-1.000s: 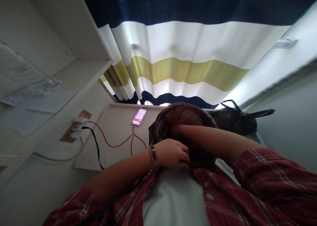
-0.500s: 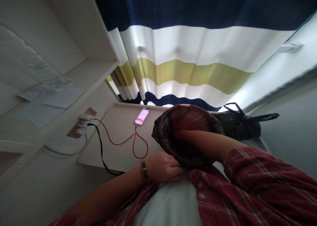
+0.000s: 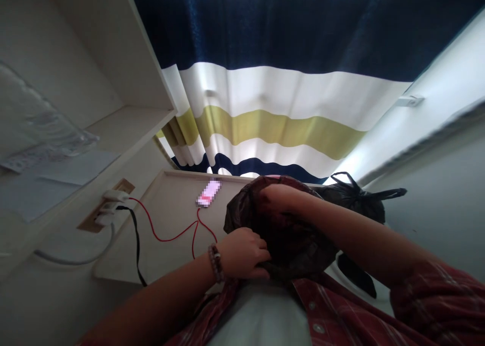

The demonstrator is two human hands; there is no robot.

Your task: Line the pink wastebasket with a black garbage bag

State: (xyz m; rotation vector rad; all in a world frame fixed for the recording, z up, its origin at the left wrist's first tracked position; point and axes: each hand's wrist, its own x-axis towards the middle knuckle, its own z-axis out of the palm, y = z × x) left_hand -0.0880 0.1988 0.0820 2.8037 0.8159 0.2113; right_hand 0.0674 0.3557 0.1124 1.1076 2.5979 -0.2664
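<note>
A thin black plastic bag (image 3: 238,209) gapes open close to my body, with a reddish tint showing through its far side. My right hand (image 3: 276,197) reaches over the mouth of the bag near its far rim, its fingers dark and mostly hidden inside. On the near left edge, my left hand (image 3: 244,254) has its fingers curled over the gathered plastic, gripping the rim. A beaded bracelet (image 3: 215,262) circles the left wrist. Behind and to the right sits a second black bag (image 3: 371,209), knotted, with its handle loops sticking out.
A phone (image 3: 208,193) with blurred screen lies on the pale tabletop (image 3: 170,260), joined by a red cable (image 3: 166,240) to a wall socket (image 3: 106,205). Shelves with papers (image 3: 76,169) stand left. A striped curtain (image 3: 265,129) hangs behind. A round white object (image 3: 348,280) shows under my right forearm.
My right hand has come up from deeper in the bag toward its far rim. The left hand stays at the near edge. The whole view has tilted upward slightly.
</note>
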